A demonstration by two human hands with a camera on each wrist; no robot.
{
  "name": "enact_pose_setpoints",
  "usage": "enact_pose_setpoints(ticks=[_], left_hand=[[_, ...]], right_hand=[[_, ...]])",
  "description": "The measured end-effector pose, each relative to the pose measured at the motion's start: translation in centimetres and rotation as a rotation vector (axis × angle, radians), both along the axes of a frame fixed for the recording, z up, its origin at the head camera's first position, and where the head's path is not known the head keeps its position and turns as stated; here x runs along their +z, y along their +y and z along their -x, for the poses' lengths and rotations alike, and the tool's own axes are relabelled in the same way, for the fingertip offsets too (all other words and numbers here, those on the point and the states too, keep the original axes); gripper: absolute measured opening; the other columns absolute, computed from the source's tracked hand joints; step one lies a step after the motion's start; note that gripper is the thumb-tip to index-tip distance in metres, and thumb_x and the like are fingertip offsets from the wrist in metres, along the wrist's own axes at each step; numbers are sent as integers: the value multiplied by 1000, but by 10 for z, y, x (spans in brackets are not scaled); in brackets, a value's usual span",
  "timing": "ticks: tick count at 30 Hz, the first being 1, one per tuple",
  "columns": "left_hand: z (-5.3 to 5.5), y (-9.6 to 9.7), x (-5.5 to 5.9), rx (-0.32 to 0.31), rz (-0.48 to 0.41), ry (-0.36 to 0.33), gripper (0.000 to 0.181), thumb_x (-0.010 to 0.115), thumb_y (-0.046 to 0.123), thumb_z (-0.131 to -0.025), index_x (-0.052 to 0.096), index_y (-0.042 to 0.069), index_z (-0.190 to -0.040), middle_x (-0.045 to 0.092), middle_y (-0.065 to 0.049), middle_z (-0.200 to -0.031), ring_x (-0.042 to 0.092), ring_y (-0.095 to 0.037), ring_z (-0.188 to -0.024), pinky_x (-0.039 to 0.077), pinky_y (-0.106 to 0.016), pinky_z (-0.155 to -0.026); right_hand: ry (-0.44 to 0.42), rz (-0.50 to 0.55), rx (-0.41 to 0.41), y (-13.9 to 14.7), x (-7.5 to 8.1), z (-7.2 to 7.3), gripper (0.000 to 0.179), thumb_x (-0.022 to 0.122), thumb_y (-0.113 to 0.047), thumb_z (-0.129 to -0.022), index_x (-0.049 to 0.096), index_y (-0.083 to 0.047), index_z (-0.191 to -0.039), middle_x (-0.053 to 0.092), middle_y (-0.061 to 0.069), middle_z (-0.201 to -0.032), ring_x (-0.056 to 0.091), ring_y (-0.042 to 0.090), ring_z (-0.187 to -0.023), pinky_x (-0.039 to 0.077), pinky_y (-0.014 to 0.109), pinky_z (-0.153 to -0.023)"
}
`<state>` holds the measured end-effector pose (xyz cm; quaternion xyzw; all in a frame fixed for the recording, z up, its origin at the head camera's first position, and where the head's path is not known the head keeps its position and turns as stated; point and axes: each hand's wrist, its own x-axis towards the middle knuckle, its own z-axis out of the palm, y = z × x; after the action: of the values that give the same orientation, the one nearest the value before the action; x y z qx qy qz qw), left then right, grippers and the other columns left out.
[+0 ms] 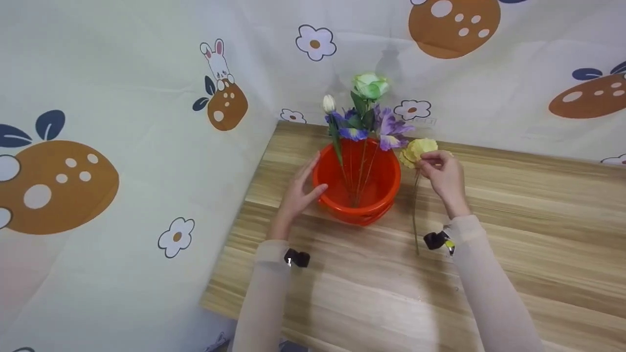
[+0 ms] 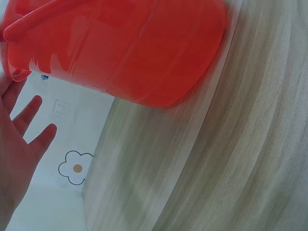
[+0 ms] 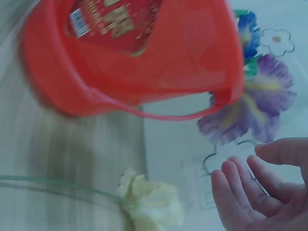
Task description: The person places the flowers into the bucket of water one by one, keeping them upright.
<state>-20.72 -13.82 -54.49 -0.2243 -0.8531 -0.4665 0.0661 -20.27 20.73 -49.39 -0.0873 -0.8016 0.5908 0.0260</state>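
A red plastic bucket (image 1: 362, 214) stands on the wooden table with artificial flowers in it: a pale green rose (image 1: 370, 86), a white bud (image 1: 329, 103), a blue flower (image 1: 353, 133) and a purple flower (image 1: 391, 128). My left hand (image 1: 295, 195) is at the bucket's left side, fingers spread and fingertips right at the rim. Right of the bucket lies a yellow flower (image 1: 424, 145), its long stem pointing toward me. Over its blossom is my right hand (image 1: 447, 178); the right wrist view shows the loosely bent fingers (image 3: 240, 192) apart from the bloom, holding nothing.
Behind the table (image 1: 528, 210) and along its left side hangs a pale sheet (image 1: 161, 98) printed with flowers and brown fruit. A red label with a barcode (image 3: 79, 23) is on the bucket's side, where its handle (image 3: 168, 117) hangs down.
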Motion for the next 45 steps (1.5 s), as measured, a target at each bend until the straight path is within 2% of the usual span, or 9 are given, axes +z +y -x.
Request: enact_pose_setpoints(ticks=[5, 9, 13, 17, 24, 32, 37, 42, 45], left_hand=[[1, -1, -1, -6, 2, 12, 70, 64, 31, -87, 32, 22, -148, 30, 5, -153, 28, -23, -141, 22, -45, -115], [1, -1, -2, -5, 12, 5, 70, 64, 34, -88, 30, 23, -148, 30, 4, -154, 25, -20, -142, 21, -45, -115], [2, -1, -3, -6, 7, 5, 71, 65, 32, -87, 30, 23, -149, 30, 2, -154, 25, -20, -142, 21, -46, -115], [2, -1, -3, -9, -1, 7, 71, 65, 28, -87, 31, 22, -148, 31, -3, -153, 26, -24, -141, 21, -47, -115], [0, 0, 0, -2, 1, -19, 70, 65, 28, -87, 32, 25, -148, 30, 8, -153, 27, -26, -141, 23, -47, -114], [-1, 0, 1, 16, 28, -26, 70, 64, 33, -87, 31, 27, -148, 29, 10, -153, 27, -20, -141, 24, -48, -114], [-1, 1, 0, 12, 18, -25, 70, 65, 25, -87, 31, 26, -148, 29, 8, -154, 27, -23, -141, 23, -48, -114], [-1, 1, 0, 9, 0, -22, 71, 66, 19, -86, 32, 24, -148, 29, 11, -153, 26, -17, -142, 23, -47, -114], [-1, 1, 0, 4, -8, -19, 70, 66, 21, -86, 32, 24, -148, 29, 10, -153, 27, -22, -142, 24, -48, -114]], right_hand=[[-63, 27, -9, 6, -18, 0, 27, 57, -5, -91, 58, 12, -112, 61, 19, -100, 59, -5, -67, 55, 19, -72], [-109, 76, -12, 11, -32, -2, 28, 53, -3, -92, 56, 13, -115, 61, 21, -103, 60, -5, -67, 55, 17, -70], [-148, 138, -19, 15, -45, -3, 29, 53, -2, -92, 54, 14, -116, 62, 11, -95, 61, -4, -68, 54, 14, -67], [-189, 190, -30, 17, -57, -4, 28, 54, -2, -92, 52, 14, -116, 62, -2, -83, 63, 0, -69, 55, 17, -68], [-273, 273, -26, 19, -74, -8, 34, 56, -4, -92, 48, 14, -119, 61, -9, -76, 64, 3, -71, 56, 21, -70], [-346, 395, 3, 17, -87, -11, 37, 51, -5, -94, 44, 14, -124, 66, -7, -80, 66, 5, -75, 55, 25, -78], [-387, 441, 39, 14, -92, -12, 41, 52, -6, -94, 41, 15, -128, 69, -6, -81, 67, 7, -79, 55, 27, -81], [-398, 519, 66, 12, -92, -13, 40, 51, -3, -94, 39, 16, -127, 71, -2, -81, 68, 10, -80, 55, 28, -81], [-400, 532, 64, 11, -91, -13, 40, 50, 0, -94, 39, 17, -128, 71, -2, -79, 68, 10, -77, 55, 27, -80]])
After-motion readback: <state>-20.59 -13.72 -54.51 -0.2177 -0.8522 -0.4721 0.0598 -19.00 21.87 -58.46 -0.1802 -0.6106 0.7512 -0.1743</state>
